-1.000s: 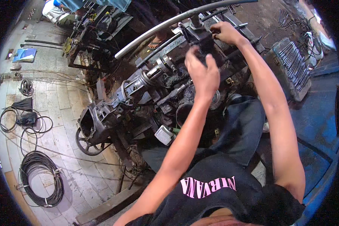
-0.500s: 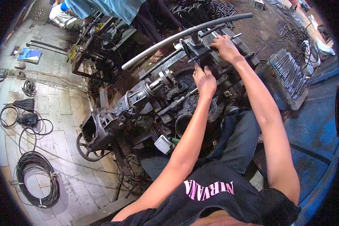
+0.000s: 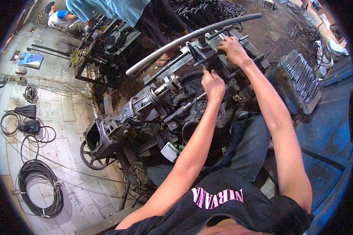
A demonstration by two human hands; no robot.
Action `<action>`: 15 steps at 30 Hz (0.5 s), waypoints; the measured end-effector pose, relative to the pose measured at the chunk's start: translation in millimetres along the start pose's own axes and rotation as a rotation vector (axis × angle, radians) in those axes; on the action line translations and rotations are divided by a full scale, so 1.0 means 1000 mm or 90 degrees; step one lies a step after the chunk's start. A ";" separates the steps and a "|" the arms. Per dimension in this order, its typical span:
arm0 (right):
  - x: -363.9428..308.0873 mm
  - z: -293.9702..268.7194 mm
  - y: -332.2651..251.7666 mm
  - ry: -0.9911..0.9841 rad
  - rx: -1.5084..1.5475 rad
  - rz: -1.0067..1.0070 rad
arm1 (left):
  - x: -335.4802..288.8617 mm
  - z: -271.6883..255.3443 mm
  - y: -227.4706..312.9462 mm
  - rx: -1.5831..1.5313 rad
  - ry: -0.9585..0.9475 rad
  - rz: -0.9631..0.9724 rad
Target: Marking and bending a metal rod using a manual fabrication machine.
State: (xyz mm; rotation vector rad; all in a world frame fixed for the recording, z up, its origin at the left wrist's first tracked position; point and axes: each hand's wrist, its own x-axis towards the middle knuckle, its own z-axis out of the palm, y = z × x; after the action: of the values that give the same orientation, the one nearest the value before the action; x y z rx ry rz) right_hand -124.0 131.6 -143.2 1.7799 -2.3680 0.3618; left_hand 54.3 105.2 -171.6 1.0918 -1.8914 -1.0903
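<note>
A greasy metalworking machine (image 3: 145,102) lies across the view in front of me, its bed slanting up to the right. Over it runs a long bent grey pipe (image 3: 192,36), mounted on a dark upright block (image 3: 203,51). My left hand (image 3: 213,84) is just below that block, fingertips pinched together at its lower side; whatever lies between them is too small to make out. My right hand (image 3: 232,51) is curled over the block's right side, by a protruding metal rod (image 3: 243,38). Its fingertips are partly hidden. Dark metal shavings (image 3: 193,86) fill the machine's middle.
To the right, a metal box (image 3: 288,86) bears rows of rods (image 3: 302,74). A handwheel (image 3: 93,156) hangs at the machine's left end. Coiled cable (image 3: 40,188) lies on the tiled floor. Beyond the pipe, a person in a blue shirt (image 3: 113,9) stands; another sits far left.
Both hands stay at the block with barely any movement. The left fingertips have shifted slightly. At the far left, more of the seated person has come into view.
</note>
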 end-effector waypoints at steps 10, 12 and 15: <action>-0.001 0.011 0.029 0.076 0.066 0.108 | 0.008 0.032 0.015 0.025 0.024 0.055; -0.001 0.008 0.032 0.068 0.084 0.172 | 0.008 0.036 0.019 0.020 -0.043 0.018; -0.001 0.000 0.047 0.060 0.098 0.187 | 0.012 0.050 0.031 0.012 -0.080 -0.035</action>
State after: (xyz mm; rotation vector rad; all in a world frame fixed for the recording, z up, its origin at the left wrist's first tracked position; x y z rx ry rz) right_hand -168.4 145.0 -148.5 1.4311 -2.5972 0.6651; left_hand -3.1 119.4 -162.3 1.1143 -1.9827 -1.1985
